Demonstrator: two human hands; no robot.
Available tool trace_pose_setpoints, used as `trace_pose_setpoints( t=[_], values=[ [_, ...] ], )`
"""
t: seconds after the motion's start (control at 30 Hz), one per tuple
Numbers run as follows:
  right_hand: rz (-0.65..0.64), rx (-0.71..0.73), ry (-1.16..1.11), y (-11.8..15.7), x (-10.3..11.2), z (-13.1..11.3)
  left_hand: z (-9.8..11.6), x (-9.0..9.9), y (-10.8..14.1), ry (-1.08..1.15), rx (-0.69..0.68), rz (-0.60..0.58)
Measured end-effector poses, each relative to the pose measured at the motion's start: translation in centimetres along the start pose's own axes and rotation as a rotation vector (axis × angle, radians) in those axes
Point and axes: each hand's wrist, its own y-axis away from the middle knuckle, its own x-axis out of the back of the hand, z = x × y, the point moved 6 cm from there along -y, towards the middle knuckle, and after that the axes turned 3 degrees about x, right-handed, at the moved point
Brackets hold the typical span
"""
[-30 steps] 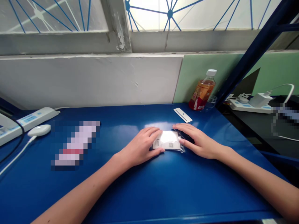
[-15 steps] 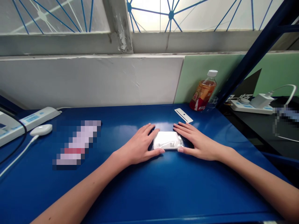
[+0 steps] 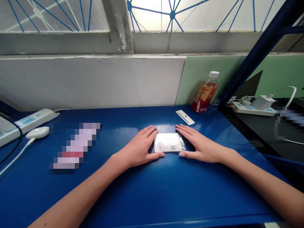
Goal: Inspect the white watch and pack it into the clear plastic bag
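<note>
A flat white packet in clear plastic wrap [image 3: 167,142] lies on the blue table [image 3: 152,193], with small printed marks on its top. At its left edge rests my left hand [image 3: 141,145], palm down, thumb and fingers apart around that side. My right hand [image 3: 200,142] lies flat beside the packet's right edge, its thumb stretched toward the near corner. Neither hand grips the packet. Just beyond my right fingertips is a white card strip [image 3: 185,117] with a dark line and dot.
A drink bottle with a white cap [image 3: 205,93] stands at the back right, beside a small clear cup [image 3: 215,104]. A blurred-out flat object [image 3: 77,147] lies on the left. Further left are a white power strip [image 3: 35,122] and a white round charger with cable [image 3: 38,133].
My left index finger has drawn slightly back from the packet's top, so more of its printed left side shows. The whole view has shifted a little; my right hand looks the same.
</note>
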Motion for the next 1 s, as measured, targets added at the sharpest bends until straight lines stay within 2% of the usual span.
trace_pose_setpoints(
  t=[0.17,0.4,0.63,1.0],
  values=[
    [-0.03,-0.027,0.032,-0.1,0.0,-0.1,0.0,0.1,0.0,0.006,0.0,0.015],
    [0.031,-0.02,-0.003,0.0,0.2,-0.1,0.0,0.1,-0.1,0.009,-0.011,0.03],
    [0.197,-0.073,-0.042,-0.7,0.4,-1.2,0.1,-0.1,-0.1,0.024,-0.013,0.035],
    [0.172,-0.06,-0.049,-0.6,0.2,-1.1,0.0,0.0,-0.2,0.049,0.012,0.023]
  ],
)
